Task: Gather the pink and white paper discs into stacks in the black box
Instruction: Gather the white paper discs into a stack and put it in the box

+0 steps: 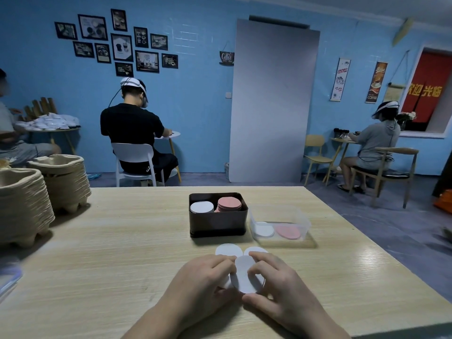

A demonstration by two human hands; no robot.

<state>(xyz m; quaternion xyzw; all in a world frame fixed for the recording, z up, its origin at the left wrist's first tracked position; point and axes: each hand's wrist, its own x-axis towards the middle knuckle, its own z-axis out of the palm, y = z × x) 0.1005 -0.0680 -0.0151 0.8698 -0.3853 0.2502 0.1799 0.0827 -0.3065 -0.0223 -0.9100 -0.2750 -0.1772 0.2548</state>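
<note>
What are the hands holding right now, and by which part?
A white paper disc, possibly a few together, tilted up, held by its rim: left hand on the left edge, right hand on the right edge with the thumb at the bottom.

Left hand and right hand hold a white disc tilted between curled fingers, above the bench. Two loose white discs lie flat just beyond. The black box holds a white stack left and a pink stack right. Clear tub beside it, right, holds one white and one pink disc.
</note>
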